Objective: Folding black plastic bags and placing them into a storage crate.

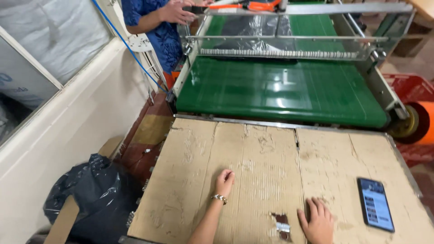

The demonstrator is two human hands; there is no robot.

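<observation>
Lower centre: my left hand rests loosely curled, empty, on the cardboard sheet. My right hand lies flat, fingers spread, beside a small dark clip; its wrist is cut off. A phone lies right.

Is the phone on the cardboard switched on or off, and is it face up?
On and face up. The phone lies flat on the cardboard, its screen lit with rows of content, to the right of the right hand.

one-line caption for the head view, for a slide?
Left hand and right hand rest flat on a cardboard-covered table before a green conveyor belt; a phone lies at right.
</observation>
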